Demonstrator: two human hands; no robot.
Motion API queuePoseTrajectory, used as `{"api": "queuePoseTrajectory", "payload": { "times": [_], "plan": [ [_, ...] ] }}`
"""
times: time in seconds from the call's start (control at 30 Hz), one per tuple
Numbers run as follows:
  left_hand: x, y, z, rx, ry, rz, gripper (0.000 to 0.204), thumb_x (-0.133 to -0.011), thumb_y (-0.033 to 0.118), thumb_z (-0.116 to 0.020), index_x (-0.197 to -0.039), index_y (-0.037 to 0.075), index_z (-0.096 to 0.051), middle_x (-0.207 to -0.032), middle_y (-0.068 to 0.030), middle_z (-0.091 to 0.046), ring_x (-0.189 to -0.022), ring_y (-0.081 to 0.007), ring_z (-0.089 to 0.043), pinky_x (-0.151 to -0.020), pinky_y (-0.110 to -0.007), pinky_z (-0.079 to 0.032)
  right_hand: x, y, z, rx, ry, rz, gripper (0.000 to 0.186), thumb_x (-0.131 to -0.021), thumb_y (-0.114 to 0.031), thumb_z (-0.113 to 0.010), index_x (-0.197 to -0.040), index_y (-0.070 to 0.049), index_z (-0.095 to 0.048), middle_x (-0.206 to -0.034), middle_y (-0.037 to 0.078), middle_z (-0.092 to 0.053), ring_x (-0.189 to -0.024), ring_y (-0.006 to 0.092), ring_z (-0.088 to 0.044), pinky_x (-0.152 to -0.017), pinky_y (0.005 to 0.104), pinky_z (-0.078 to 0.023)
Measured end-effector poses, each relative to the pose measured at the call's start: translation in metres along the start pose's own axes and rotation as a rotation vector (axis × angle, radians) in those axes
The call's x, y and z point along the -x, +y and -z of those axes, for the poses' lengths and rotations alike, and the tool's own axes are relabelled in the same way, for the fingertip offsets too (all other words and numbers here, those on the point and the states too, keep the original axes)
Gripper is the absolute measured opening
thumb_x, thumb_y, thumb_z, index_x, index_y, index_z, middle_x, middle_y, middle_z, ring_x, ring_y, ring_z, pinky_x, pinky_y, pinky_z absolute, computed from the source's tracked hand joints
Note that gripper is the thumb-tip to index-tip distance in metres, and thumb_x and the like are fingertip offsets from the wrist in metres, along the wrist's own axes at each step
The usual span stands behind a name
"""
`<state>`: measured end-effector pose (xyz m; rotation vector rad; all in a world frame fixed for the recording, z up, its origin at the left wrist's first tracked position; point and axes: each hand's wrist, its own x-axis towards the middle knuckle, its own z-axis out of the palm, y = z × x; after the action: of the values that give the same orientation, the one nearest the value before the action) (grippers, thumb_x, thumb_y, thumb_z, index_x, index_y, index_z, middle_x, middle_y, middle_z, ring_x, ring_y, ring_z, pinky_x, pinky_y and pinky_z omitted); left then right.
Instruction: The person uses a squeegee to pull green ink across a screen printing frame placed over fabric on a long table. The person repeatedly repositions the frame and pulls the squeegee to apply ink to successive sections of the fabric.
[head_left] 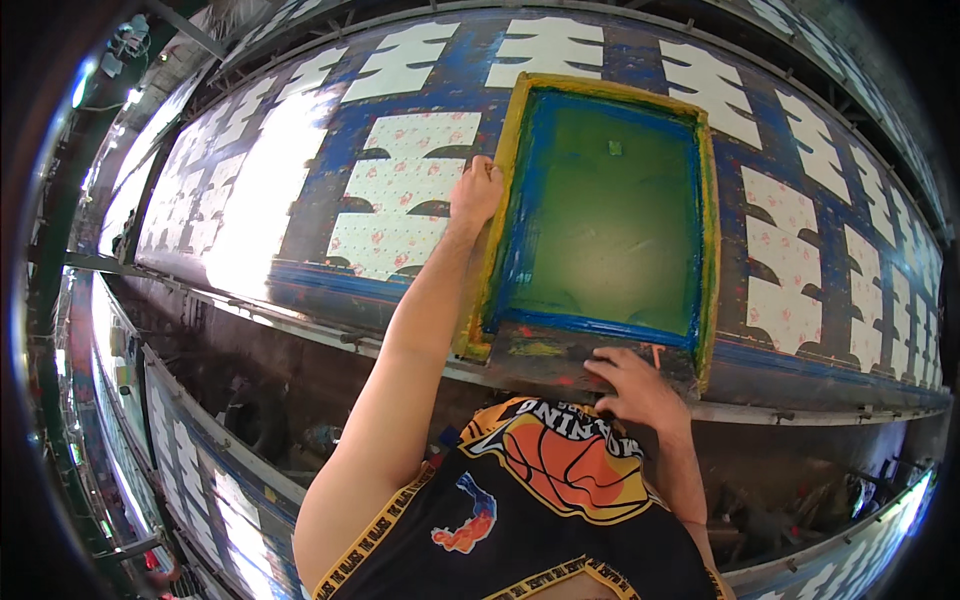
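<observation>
A large screen-printing frame (711,250) lies on the long table in front of me. Its rails are smeared yellow, and a blue border surrounds the green mesh (610,220). My left hand (478,190) is closed at the frame's left rail, fingers curled over the edge. At the near side, my right hand (640,388) rests by the dark, paint-stained ledge (540,352) of the frame, fingers apart and holding nothing visible. Left of the frame, a white cut fabric panel (400,215) with small reddish prints lies flat, partly behind my left hand.
More printed fabric pieces (783,265) lie right of the frame; plain white ones (548,45) line the far side. The paint-stained table (310,285) has a metal rail (255,312) along its near edge. Other long tables (215,500) stand beyond the aisle.
</observation>
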<state>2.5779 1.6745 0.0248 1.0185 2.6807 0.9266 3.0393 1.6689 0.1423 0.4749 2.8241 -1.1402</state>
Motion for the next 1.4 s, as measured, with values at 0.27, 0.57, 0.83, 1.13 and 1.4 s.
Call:
{"api": "queuePoseTrajectory", "payload": {
  "times": [0.27,0.57,0.83,1.13,1.4],
  "plan": [
    [-0.013,-0.003,-0.003,0.008,0.020,-0.065,0.042,-0.108,0.039,-0.049,-0.136,0.012,-0.065,-0.123,-0.0289,-0.074,-0.114,-0.0520,-0.071,-0.099,-0.062,-0.057,-0.027,-0.006,-0.003,0.121,0.025,0.063,0.053,-0.078,0.005,-0.065,-0.130,-0.001,-0.074,-0.136,0.021,-0.074,-0.127,0.0391,-0.069,-0.109,0.0473,-0.057],
    [-0.011,0.000,-0.001,0.015,-0.023,0.025,0.046,-0.108,0.041,-0.046,-0.136,0.011,-0.066,-0.129,-0.0303,-0.071,-0.123,-0.0515,-0.067,-0.108,-0.060,-0.053,-0.059,-0.009,-0.002,0.348,0.153,-0.147,0.040,-0.083,0.007,-0.069,-0.121,-0.006,-0.076,-0.113,0.015,-0.077,-0.108,0.0385,-0.074,-0.090,0.0489,-0.060],
    [-0.010,0.001,0.002,0.019,-0.063,0.017,0.047,-0.109,0.042,-0.045,-0.140,0.013,-0.065,-0.132,-0.0282,-0.071,-0.125,-0.0503,-0.067,-0.109,-0.059,-0.052,-0.049,-0.006,-0.016,0.422,0.188,-0.203,0.050,-0.076,0.011,-0.068,-0.120,-0.007,-0.081,-0.122,0.015,-0.081,-0.108,0.0340,-0.077,-0.089,0.0464,-0.063],
    [-0.014,-0.003,0.003,0.042,-0.077,-0.038,0.048,-0.109,0.040,-0.047,-0.139,0.007,-0.064,-0.128,-0.0298,-0.073,-0.118,-0.0505,-0.072,-0.104,-0.059,-0.056,-0.041,-0.031,0.003,0.420,0.288,-0.114,0.053,-0.075,0.008,-0.070,-0.124,-0.008,-0.079,-0.122,0.014,-0.081,-0.116,0.0326,-0.076,-0.103,0.0466,-0.058],
    [-0.016,-0.004,0.005,0.072,-0.100,-0.011,0.045,-0.108,0.038,-0.050,-0.137,0.008,-0.066,-0.126,-0.0284,-0.074,-0.117,-0.0487,-0.072,-0.104,-0.058,-0.056,-0.063,-0.003,-0.029,0.497,0.294,-0.143,0.053,-0.073,0.008,-0.072,-0.124,-0.007,-0.078,-0.124,0.013,-0.080,-0.116,0.0304,-0.077,-0.098,0.0422,-0.062]
  ]
}}
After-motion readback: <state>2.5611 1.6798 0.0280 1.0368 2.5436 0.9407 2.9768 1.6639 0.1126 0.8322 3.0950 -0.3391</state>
